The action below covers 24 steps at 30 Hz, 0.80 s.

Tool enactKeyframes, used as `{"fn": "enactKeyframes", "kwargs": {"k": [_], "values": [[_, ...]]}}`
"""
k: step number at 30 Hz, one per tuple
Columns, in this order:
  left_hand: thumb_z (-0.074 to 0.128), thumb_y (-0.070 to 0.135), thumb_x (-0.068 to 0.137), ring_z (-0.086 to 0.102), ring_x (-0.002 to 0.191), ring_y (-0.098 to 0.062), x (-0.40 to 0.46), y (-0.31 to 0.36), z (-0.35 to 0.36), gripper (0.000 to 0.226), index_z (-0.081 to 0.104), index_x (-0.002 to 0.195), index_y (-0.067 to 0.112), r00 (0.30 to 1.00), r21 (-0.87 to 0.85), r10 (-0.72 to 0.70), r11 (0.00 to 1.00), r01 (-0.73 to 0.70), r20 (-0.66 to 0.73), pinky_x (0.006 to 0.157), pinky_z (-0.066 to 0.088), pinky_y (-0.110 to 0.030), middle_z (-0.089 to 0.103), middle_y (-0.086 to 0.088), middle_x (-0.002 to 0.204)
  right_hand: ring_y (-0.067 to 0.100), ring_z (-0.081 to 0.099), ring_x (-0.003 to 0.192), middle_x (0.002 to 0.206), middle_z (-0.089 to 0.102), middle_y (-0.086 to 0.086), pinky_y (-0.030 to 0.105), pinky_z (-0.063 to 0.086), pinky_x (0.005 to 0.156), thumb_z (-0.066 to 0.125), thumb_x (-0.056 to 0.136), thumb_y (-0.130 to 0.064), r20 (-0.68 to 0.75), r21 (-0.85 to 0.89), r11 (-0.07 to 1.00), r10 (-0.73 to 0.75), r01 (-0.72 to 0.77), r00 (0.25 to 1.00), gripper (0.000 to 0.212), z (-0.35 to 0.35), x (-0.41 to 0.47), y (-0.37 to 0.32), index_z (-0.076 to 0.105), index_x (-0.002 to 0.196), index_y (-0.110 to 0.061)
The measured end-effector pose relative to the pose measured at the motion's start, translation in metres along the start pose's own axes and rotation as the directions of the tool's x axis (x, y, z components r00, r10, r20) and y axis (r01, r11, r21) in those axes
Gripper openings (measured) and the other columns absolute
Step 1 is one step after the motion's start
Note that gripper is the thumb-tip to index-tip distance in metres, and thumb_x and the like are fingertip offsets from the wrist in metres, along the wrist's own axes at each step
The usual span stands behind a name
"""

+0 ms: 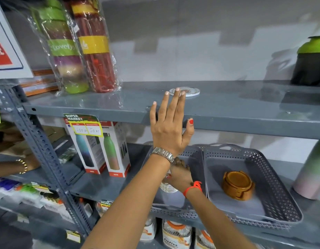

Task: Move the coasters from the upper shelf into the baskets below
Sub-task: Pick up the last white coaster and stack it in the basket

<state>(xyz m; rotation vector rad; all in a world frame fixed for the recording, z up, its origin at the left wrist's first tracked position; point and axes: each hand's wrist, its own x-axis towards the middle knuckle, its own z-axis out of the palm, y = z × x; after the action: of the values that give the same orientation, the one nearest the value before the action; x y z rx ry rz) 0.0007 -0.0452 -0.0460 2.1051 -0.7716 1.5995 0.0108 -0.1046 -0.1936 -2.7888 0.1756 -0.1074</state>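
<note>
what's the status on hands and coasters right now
Left hand open, fingers over round white coaster on upper shelf. Right hand on white coaster stack in left grey basket. Path clear.

One white coaster (187,92) is seen on the upper shelf (227,105), right at the fingertips (177,89) of the raised left hand (169,126), and one stack of white coasters (167,186) is counted just under the fingers of the right hand (180,174). Two grey baskets are counted below, the left basket (195,155) around the lower fingers and the right basket (274,178) beside them, with one brown coaster set (238,186) in it. Two wrapped bottles (80,45) and two boxed bottles (100,148) are counted left of the fingers.
</note>
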Motion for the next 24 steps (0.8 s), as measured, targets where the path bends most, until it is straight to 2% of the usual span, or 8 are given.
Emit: {"fn": "enactKeyframes", "kwargs": {"k": [2,5,11,15,16,19,22,24], "values": [[0.031,0.035,0.091,0.035,0.134,-0.027,0.000,0.003,-0.007,0.056,0.042,0.137,0.006,0.999,-0.029,-0.011,1.000,0.012,0.037,0.110,0.018,-0.049,0.044,-0.012,0.142,0.028,0.049,0.117,0.125,0.057,0.010,0.037,0.047,0.092,0.063,0.082,-0.034,-0.224,0.085,0.996,0.004,0.016,0.975,0.052,-0.011,-0.018,-0.007,0.049,0.126,-0.011],[0.033,0.036,0.090,0.025,0.139,-0.023,0.001,0.000,-0.019,0.060,0.032,0.142,0.008,0.994,-0.133,0.002,0.991,0.012,0.107,0.113,0.010,-0.047,0.033,-0.009,0.149,0.027,0.055,0.104,0.104,0.066,0.009,0.037,0.050,0.075,0.060,0.082,-0.021,-0.473,0.264,0.958,0.028,0.112,0.880,0.030,-0.030,-0.049,-0.013,0.060,0.109,-0.010],[0.033,0.035,0.089,0.026,0.137,-0.023,0.007,-0.046,-0.050,0.060,0.034,0.142,0.005,0.989,-0.096,-0.125,0.987,0.131,0.074,0.113,0.005,-0.043,0.034,-0.012,0.148,0.020,0.055,0.071,0.074,0.068,0.002,0.024,0.041,0.066,0.052,0.079,-0.014,-0.898,0.113,0.869,-0.118,0.481,0.423,0.015,-0.109,-0.104,-0.041,0.067,0.077,-0.010],[0.025,0.040,0.093,0.027,0.138,-0.028,0.005,-0.075,-0.057,0.061,0.033,0.143,0.006,0.974,-0.003,-0.161,0.987,0.164,0.157,0.113,0.002,-0.044,0.033,-0.011,0.149,0.025,0.056,0.068,0.071,0.068,0.006,0.026,0.041,0.065,0.055,0.080,-0.010,-0.954,0.000,0.872,-0.146,0.489,0.261,0.014,-0.169,-0.106,-0.066,0.068,0.077,-0.008],[0.022,0.042,0.093,0.025,0.139,-0.028,0.003,-0.078,-0.056,0.062,0.031,0.143,0.006,0.969,0.010,-0.152,0.988,0.153,0.196,0.113,0.003,-0.047,0.031,-0.011,0.150,0.026,0.056,0.072,0.075,0.069,0.006,0.029,0.041,0.063,0.056,0.081,-0.012,-0.949,0.012,0.895,-0.131,0.445,0.288,0.013,-0.183,-0.100,-0.072,0.068,0.080,-0.008],[0.020,0.044,0.094,0.023,0.139,-0.029,-0.004,-0.078,-0.052,0.063,0.031,0.144,0.006,0.956,0.009,-0.154,0.988,0.157,0.251,0.113,0.006,-0.050,0.030,-0.010,0.150,0.029,0.052,0.101,0.100,0.068,0.009,0.032,0.041,0.065,0.057,0.085,-0.018,-0.823,0.054,0.976,-0.076,0.211,0.563,0.021,-0.222,-0.062,-0.079,0.064,0.103,-0.009],[0.025,0.042,0.094,0.026,0.138,-0.031,-0.005,-0.075,-0.049,0.061,0.034,0.142,0.006,0.955,-0.030,-0.199,0.977,0.210,0.221,0.113,0.007,-0.050,0.034,-0.010,0.148,0.033,0.042,0.119,0.116,0.060,0.016,0.039,0.046,0.080,0.062,0.086,-0.028,-0.602,0.092,0.996,0.045,0.013,0.797,0.041,-0.246,-0.020,-0.079,0.054,0.116,-0.003],[0.027,0.041,0.094,0.026,0.138,-0.031,-0.006,-0.076,-0.048,0.060,0.035,0.142,0.006,0.958,-0.046,-0.194,0.977,0.208,0.209,0.113,0.006,-0.050,0.035,-0.010,0.148,0.034,0.039,0.125,0.124,0.057,0.017,0.043,0.044,0.094,0.066,0.083,-0.039,-0.453,0.090,0.989,0.147,-0.120,0.879,0.055,-0.252,0.002,-0.075,0.049,0.121,-0.003]]}}
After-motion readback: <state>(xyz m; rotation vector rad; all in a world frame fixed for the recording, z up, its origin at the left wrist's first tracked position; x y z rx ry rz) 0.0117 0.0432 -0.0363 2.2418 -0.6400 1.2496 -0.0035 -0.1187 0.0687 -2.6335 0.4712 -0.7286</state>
